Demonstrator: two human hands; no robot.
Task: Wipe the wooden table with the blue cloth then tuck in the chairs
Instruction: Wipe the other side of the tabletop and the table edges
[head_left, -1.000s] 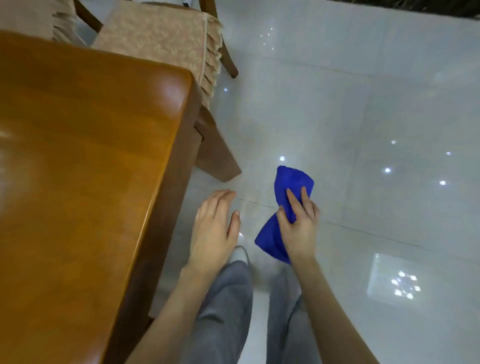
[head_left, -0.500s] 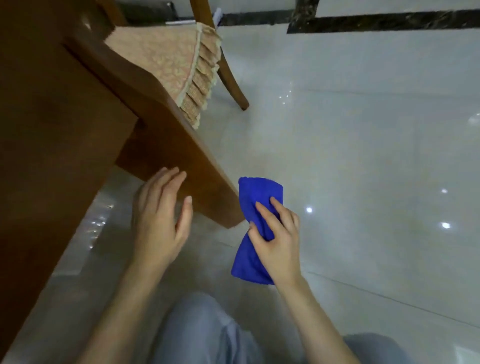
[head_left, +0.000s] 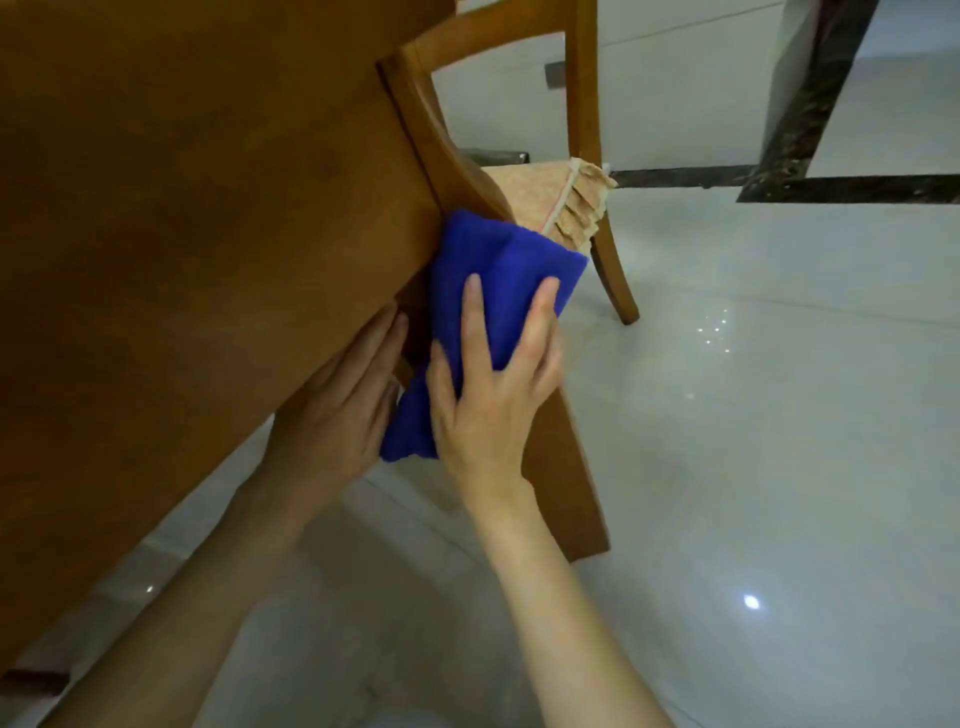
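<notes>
Both bare forearms stretched forward, left hand flat with fingers straight and together, right hand beside it, fingers spread, palm pressing the blue cloth

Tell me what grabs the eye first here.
The bright blue cloth, pressed by the right hand against the edge of the big brown wooden table at centre. Beside it the left hand rests flat on the table, and a wooden chair with a beige fringed cushion stands behind.
</notes>
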